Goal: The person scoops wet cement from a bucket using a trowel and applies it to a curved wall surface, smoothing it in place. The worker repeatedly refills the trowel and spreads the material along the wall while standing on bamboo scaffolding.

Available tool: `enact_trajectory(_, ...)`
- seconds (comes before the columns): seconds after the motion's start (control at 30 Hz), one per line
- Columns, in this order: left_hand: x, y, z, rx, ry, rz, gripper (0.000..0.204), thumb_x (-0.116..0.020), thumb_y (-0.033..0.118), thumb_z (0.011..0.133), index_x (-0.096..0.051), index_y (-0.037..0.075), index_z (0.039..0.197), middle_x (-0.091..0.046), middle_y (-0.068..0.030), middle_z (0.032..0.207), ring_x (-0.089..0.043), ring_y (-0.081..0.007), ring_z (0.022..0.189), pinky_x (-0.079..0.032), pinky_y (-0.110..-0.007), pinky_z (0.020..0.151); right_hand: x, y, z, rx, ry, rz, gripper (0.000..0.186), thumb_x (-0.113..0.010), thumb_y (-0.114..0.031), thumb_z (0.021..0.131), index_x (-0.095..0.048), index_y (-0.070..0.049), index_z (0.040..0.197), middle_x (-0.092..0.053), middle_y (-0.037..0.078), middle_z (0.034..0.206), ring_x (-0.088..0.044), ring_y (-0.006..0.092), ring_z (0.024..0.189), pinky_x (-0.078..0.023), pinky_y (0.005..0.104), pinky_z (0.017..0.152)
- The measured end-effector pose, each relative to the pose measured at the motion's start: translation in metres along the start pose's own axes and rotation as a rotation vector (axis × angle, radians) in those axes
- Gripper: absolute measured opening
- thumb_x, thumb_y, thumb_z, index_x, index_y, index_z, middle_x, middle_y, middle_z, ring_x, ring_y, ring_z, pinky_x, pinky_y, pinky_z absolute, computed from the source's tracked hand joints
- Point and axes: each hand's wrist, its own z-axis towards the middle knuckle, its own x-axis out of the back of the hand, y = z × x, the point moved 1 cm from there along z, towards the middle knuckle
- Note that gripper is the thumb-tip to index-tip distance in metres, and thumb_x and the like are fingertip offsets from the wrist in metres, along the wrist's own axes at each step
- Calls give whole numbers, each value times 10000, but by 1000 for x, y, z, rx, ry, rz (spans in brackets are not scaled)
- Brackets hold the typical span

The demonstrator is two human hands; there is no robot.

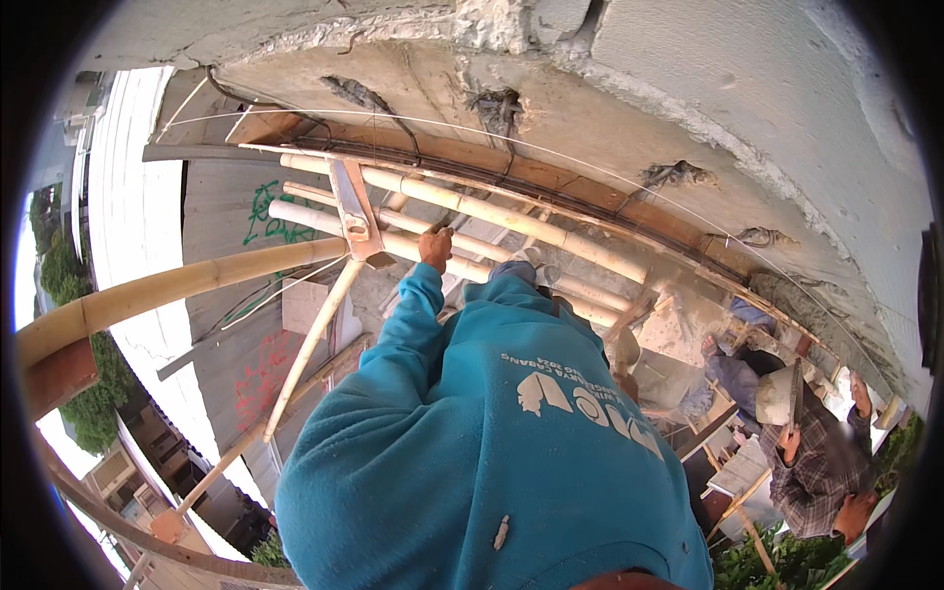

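Observation:
My left hand, at the end of a teal sleeve, is closed at the middle one of several pale bamboo poles and appears to grip it. A small dark bit shows at its fingertips, too small to name. Left of this hand, a wooden board crosses the poles. My right hand shows only as a bit of skin beside my torso, next to a pale rounded thing that looks like a bucket. Its fingers are hidden, so I cannot tell whether it holds anything.
A co-worker in a plaid shirt at the lower right holds a pale bucket. A concrete beam with broken patches and a thin white line runs overhead. A thick bamboo pole extends left, above roofs and greenery far below.

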Motion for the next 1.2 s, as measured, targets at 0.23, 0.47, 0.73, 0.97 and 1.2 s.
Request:
enact_trajectory(0.23,97,23,-21,-265,464,-570,455,-598,153,925,-539,98,1373,-644,-29,935,-526,-115,676,-448,-302,545,-18,-75,5,24,-96,-270,310,-665,-95,784,-599,25,1063,-570,37,719,-544,134,600,-429,285,537)
enact_trajectory(0.47,123,50,-34,-358,531,-562,405,-568,181,960,-551,48,1343,-662,-72,902,-543,-128,624,-418,-259,506,-39,-87,3,21,-184,-304,319,-650,-97,814,-578,34,1096,-559,43,700,-513,131,562,-421,284,520)
enact_trajectory(0.73,210,144,-28,-831,791,-377,530,-599,191,950,-454,4,1424,-646,-208,1167,-634,-215,904,-500,-311,810,-83,-75,-9,-34,-54,-259,374,-662,-88,811,-542,24,1147,-572,60,727,-527,142,584,-433,293,530)
enact_trajectory(0.97,274,280,-39,-1171,369,-340,706,-598,38,837,-334,2,1491,-511,-199,1387,-520,-215,1156,-440,-322,971,-193,-92,-55,-99,61,-55,220,-647,-61,810,-561,-89,1011,-522,40,684,-511,149,567,-398,293,467)
enact_trajectory(1.2,284,291,-29,-1188,350,-209,927,-708,177,874,-90,55,1553,-179,-201,1591,-255,-318,1445,-265,-396,1162,-306,-44,-125,-112,194,69,491,-654,-92,826,-481,-149,1283,-550,45,707,-487,140,509,-408,297,417)
